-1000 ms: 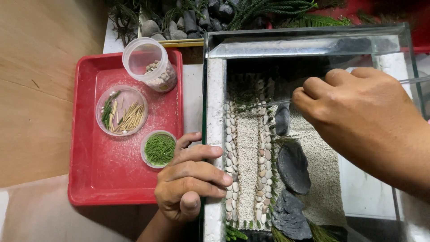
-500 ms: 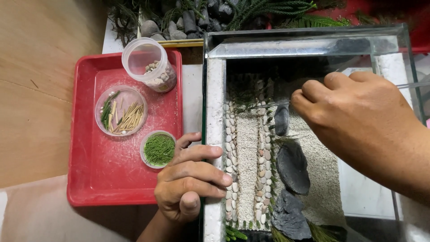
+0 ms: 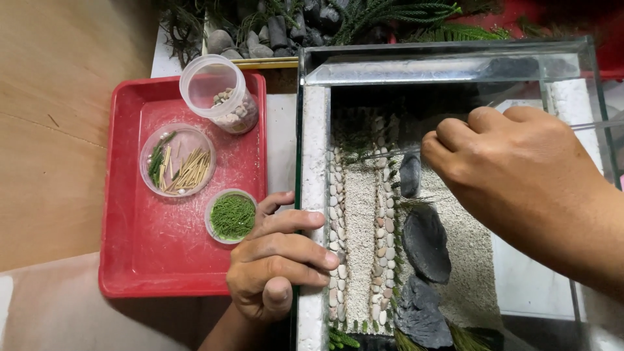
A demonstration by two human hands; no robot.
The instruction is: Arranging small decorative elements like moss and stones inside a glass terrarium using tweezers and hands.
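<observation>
A glass tank (image 3: 448, 53) holds pale sand, a path edged with small pebbles (image 3: 335, 214) and flat dark stones (image 3: 426, 242). My left hand (image 3: 276, 266) grips the tank's left wall: the fingers lie over the rim and the thumb stays outside. My right hand (image 3: 513, 175) reaches into the tank from the right, closed on long thin metal tweezers (image 3: 387, 153). The tweezers' tip points left toward small green sprigs near the far end of the pebble path.
A red tray (image 3: 156, 260) left of the tank carries a clear cup of pebbles (image 3: 224, 97), a dish of sticks and green bits (image 3: 179, 166) and a dish of green moss (image 3: 233, 216). Dark stones and green fronds (image 3: 390, 13) lie behind. Wooden tabletop (image 3: 58, 130) at left.
Almost nothing: my right hand has dipped very slightly inside the tank. My left hand has stayed on the tank wall.
</observation>
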